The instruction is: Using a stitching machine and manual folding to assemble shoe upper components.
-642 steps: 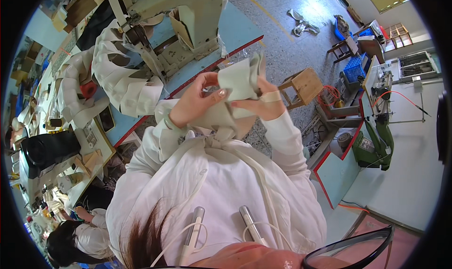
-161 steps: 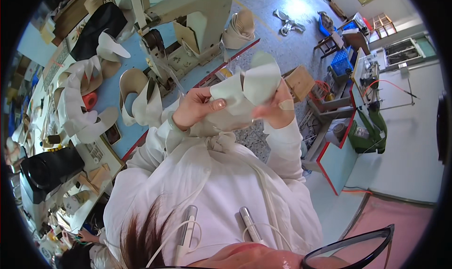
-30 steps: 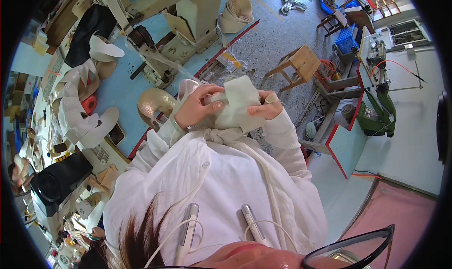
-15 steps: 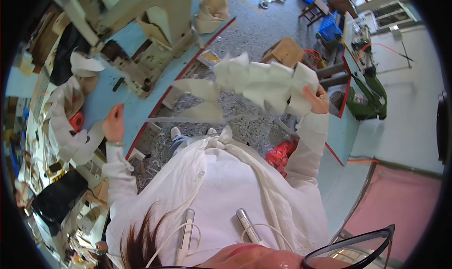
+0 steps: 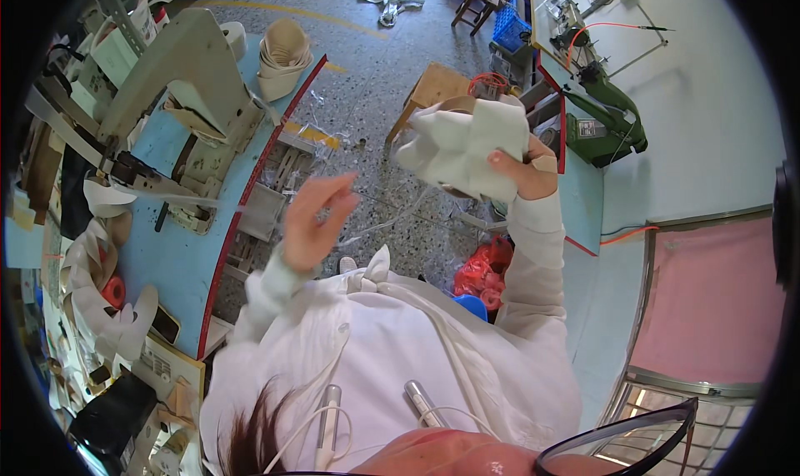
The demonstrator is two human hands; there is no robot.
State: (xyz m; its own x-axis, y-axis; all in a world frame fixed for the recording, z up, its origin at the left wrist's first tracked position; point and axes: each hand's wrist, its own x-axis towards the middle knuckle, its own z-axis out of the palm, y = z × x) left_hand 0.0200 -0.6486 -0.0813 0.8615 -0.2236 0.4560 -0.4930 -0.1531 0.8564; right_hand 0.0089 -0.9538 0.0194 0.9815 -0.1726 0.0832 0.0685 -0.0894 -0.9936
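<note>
My right hand (image 5: 532, 173) is closed on a bunch of off-white curved pieces (image 5: 471, 147), held up over the floor with the thumb on their near face. The pieces overlap in a folded bundle, and their material is too blurred to tell. My left hand (image 5: 312, 222) is in the air to the left of the bundle, smeared by motion, with its fingers stretched out and apart and nothing seen in them. A thin translucent strip (image 5: 387, 223) hangs between my two hands. More white curved pieces (image 5: 92, 297) lie on the left table's near side.
A beige sewing machine (image 5: 179, 89) stands on the blue, red-edged table (image 5: 154, 264) at left. A stack of cream pieces (image 5: 283, 55) sits at its far corner. Ahead is a cardboard box (image 5: 429, 93); a red plastic bag (image 5: 485, 276) lies near me. A green machine (image 5: 600, 130) is at right.
The spread-out chain of white pieces is now gathered into a bundle in my right hand. My left hand has moved right, away from the table's edge, and its fingers have opened.
</note>
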